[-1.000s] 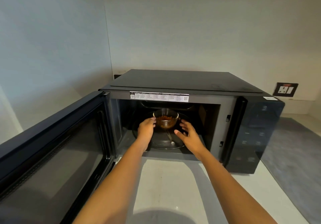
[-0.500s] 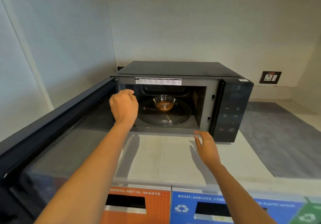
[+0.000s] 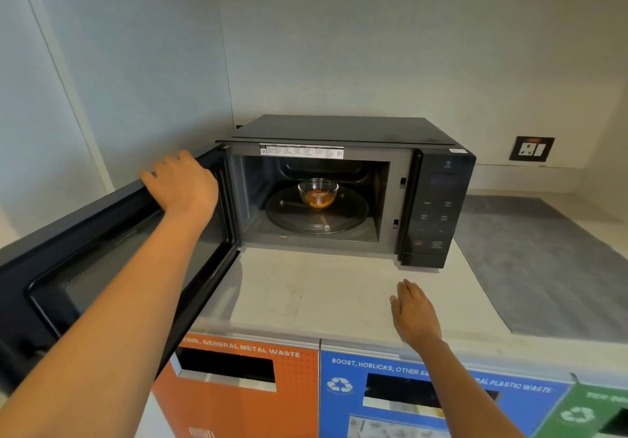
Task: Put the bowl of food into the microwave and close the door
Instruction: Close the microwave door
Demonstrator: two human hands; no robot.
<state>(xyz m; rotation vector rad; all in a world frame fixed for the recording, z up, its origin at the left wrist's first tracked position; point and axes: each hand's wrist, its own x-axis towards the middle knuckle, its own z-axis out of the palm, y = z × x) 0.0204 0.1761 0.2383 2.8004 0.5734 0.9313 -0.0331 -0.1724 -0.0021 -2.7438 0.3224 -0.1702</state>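
A black microwave (image 3: 438, 206) stands on a white counter, its cavity exposed. Inside, a clear glass bowl (image 3: 318, 193) of orange-brown food sits on the glass turntable (image 3: 350, 215). The microwave door (image 3: 102, 267) swings out wide to the left. My left hand (image 3: 180, 182) lies over the door's top edge near the hinge, fingers draped over it. My right hand (image 3: 414, 312) hovers flat and open over the counter in front of the microwave, holding nothing.
The white counter (image 3: 306, 291) has a grey mat (image 3: 543, 267) on its right part. A wall socket (image 3: 531, 148) sits behind on the right. Below the counter front are orange (image 3: 244, 400), blue (image 3: 384, 400) and green (image 3: 591, 414) waste bin panels.
Both hands left the bowl and came out of the cavity. My left hand moved left onto the door's top edge. My right hand drew back over the counter. The view pulled back.
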